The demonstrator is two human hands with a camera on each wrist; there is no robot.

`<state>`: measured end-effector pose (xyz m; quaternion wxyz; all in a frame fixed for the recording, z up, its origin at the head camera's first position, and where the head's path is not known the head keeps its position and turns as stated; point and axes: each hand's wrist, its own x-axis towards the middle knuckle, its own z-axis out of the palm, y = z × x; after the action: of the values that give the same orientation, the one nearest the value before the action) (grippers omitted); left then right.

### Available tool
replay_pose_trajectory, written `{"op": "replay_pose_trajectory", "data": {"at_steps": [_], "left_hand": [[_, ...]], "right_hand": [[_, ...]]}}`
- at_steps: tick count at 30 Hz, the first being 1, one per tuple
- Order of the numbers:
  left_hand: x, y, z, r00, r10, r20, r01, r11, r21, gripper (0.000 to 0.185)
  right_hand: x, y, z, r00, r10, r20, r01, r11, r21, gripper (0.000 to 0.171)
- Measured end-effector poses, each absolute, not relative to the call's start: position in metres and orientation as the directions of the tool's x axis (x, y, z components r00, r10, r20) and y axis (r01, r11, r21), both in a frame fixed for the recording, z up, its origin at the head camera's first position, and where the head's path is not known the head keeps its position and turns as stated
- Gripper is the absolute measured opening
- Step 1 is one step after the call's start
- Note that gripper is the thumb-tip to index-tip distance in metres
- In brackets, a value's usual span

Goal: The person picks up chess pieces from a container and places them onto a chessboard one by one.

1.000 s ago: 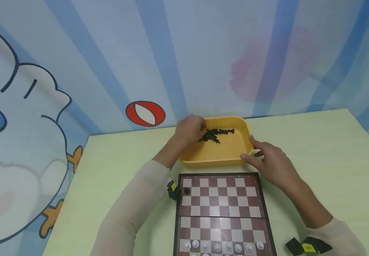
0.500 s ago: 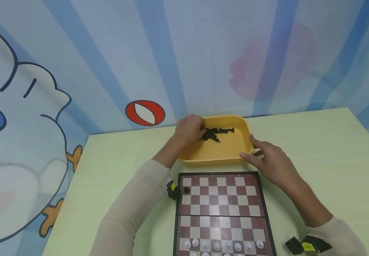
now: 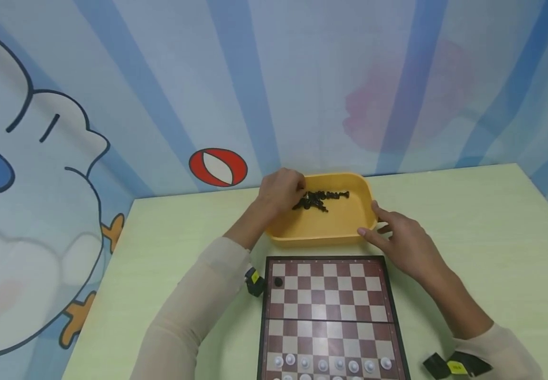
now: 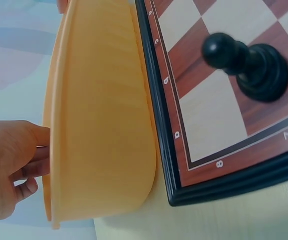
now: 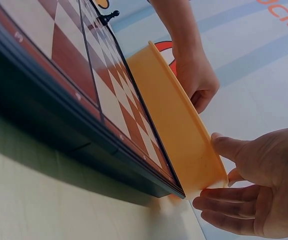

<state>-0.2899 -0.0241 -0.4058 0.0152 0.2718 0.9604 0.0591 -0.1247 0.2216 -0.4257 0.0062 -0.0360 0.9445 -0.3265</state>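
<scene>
**Hands at the yellow tray**

Your left hand (image 3: 280,191) is reaching into the yellow tray (image 3: 318,228), fingers curled among the black chess pieces (image 3: 321,199); whether it is grasping one, cannot tell. Your right hand (image 3: 399,237), fingers relaxed, is touching the tray's right corner. The tray is sitting just behind the chessboard (image 3: 329,311).

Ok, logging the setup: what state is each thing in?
Yellow tray: upright on table, holds black pieces.
Black pieces: heaped, lying loose.
Chessboard: open flat.
Black pawn: standing.
White pieces: standing.
Left hand: fingers curled in tray.
Right hand: open, touching tray.
</scene>
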Motion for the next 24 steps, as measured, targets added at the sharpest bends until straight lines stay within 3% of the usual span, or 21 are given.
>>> {"op": "replay_pose_trajectory", "data": {"at_steps": [24], "left_hand": [[-0.281,-0.034,-0.377,-0.854,0.520,0.018,0.515,0.839,0.178,0.023]], "right_hand": [[-0.133,0.222,-0.427,-0.996,-0.085,0.007,-0.071,0.781,-0.620,0.081]]}}
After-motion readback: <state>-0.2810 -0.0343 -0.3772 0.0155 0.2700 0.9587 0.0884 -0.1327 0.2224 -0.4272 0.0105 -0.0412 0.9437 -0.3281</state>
